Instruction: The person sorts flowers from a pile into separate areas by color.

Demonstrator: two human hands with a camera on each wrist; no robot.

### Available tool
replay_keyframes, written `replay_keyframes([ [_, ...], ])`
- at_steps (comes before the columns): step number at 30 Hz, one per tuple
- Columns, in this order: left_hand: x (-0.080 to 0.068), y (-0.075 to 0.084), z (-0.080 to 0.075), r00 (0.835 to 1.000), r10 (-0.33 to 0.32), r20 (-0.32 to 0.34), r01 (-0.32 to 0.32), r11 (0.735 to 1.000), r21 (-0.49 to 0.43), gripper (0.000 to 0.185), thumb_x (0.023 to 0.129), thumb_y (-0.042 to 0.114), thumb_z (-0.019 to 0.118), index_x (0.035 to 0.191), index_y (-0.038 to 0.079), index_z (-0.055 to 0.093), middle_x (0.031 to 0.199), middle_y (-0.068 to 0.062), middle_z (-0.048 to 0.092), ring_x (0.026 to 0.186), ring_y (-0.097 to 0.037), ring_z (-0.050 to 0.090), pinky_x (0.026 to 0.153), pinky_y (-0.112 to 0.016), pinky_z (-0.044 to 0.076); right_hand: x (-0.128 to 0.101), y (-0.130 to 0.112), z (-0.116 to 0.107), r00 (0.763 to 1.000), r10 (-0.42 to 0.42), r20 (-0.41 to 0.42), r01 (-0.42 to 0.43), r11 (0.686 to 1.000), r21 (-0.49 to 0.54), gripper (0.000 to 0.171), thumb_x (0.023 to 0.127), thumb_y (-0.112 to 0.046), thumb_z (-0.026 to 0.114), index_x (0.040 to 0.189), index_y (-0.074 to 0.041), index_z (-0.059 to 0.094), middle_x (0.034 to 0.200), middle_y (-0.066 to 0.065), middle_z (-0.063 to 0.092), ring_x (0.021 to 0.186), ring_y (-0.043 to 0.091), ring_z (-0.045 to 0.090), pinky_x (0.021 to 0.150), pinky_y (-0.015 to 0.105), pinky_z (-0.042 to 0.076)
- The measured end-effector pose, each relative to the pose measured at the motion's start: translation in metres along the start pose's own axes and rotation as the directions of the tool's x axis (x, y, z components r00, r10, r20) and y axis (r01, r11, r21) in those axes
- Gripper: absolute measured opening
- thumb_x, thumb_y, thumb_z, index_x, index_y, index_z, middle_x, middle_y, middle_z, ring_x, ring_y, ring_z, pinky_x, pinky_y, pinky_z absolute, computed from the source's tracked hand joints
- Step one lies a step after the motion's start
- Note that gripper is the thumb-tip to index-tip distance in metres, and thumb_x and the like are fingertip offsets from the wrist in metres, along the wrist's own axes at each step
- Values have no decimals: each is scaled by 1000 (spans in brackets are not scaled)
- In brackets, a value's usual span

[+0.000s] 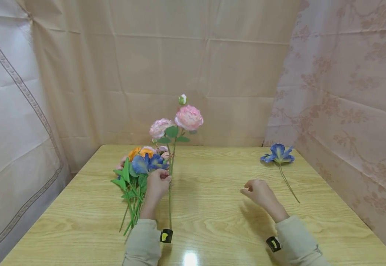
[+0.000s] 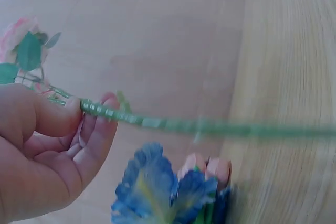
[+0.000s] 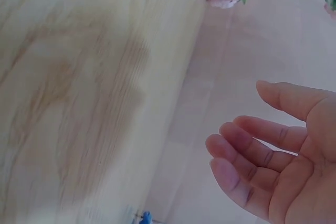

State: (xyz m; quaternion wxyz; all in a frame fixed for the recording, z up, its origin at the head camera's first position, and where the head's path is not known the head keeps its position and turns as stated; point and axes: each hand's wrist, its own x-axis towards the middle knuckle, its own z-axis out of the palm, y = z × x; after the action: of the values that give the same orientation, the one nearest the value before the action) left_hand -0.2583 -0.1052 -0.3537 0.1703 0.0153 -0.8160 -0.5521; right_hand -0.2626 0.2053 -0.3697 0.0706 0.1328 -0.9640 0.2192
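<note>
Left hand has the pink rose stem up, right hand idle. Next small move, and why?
Probably reach the right hand toward the lone blue fabric flower on its thin stem. That hand is empty with relaxed fingers, while the left hand pinches the pink artificial rose stem upright beside the flower pile.

1. No words, numbers, brands or labels can be read in any of the three views.
2. The black wrist bands (image 1: pixel 166 235) at the cuffs carry a small yellow mark each — a shape, not readable lettering.
3. The hanging cloth (image 1: pixel 349 88) at the right bears a floral pattern only — no writing.
</note>
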Motion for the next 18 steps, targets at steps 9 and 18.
replay_keyframes([
  [9,-10,14,17,983,10,181,26,980,-197,4,82,-13,53,86,-12,51,79,-15,51,64,-27,63,59,-38,52,-2,-20,6,997,-83,3,83,991,105,22,82,-14,63,90,7,64,71,4,60,63,14,54,57,31,45],
  [18,-22,28,36,946,86,312,12,954,-299,6,84,-12,52,89,-13,49,83,-16,51,68,-30,64,60,-32,52,-9,-43,18,964,-250,96,207,923,324,28,84,-18,62,95,8,63,82,8,63,68,17,58,58,26,47],
])
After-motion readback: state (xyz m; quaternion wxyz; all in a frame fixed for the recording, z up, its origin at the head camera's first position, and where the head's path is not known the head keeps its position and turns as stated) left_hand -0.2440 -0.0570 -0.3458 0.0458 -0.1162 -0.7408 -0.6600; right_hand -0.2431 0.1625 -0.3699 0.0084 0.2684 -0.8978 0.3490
